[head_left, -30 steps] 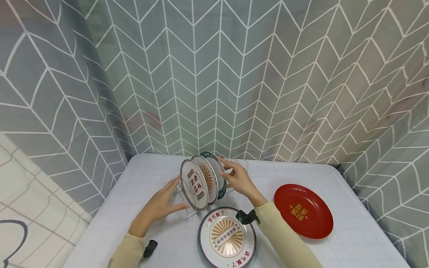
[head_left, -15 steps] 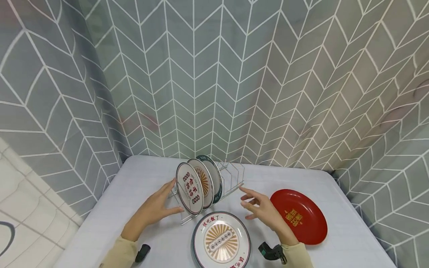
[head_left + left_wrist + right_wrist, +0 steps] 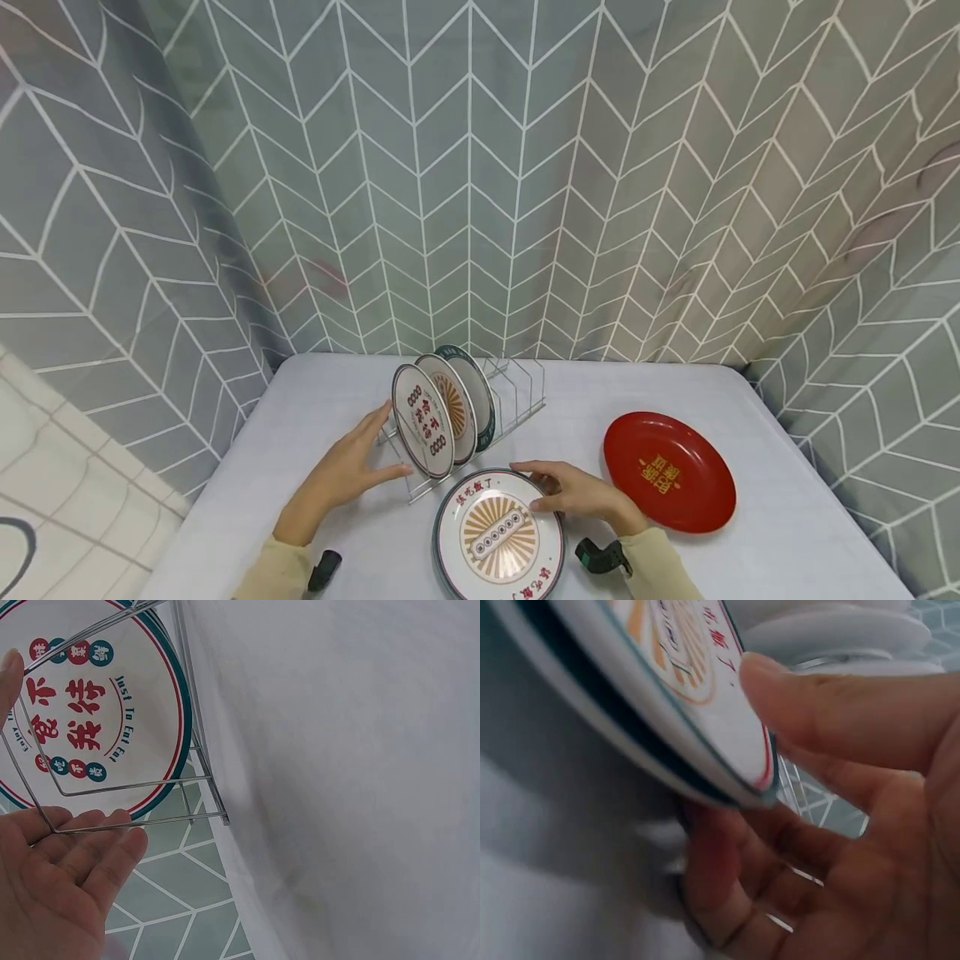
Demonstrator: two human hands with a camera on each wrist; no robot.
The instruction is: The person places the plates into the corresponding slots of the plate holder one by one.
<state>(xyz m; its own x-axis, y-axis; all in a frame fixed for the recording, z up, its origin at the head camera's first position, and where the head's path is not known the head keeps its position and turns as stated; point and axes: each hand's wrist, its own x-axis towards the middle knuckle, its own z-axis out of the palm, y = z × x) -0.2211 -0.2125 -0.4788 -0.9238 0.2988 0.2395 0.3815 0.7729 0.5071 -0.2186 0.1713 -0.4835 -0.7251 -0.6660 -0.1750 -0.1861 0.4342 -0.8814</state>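
A wire dish rack (image 3: 517,421) stands at the back of the table with three plates upright at its left end. The nearest, a white plate with red characters (image 3: 423,421), has my left hand (image 3: 341,471) beside it. That hand's fingers are loosely extended against the rack's end wires in the left wrist view, gripping nothing. A stack of round plates lies in front of the rack, its top plate (image 3: 501,537) bearing an orange sunburst. My right hand (image 3: 577,492) holds the stack's right rim, thumb over the top plate (image 3: 735,727) and fingers curled below. How many plates it grips is unclear.
A red oval plate (image 3: 670,472) with gold characters lies to the right of my right hand. The rack's right-hand slots hold no plates. A patterned curtain (image 3: 480,183) hangs behind the table (image 3: 795,517).
My right hand has left the rear plate in the rack, swung right, and come down to the stack's right rim. The left hand stays by the rack.
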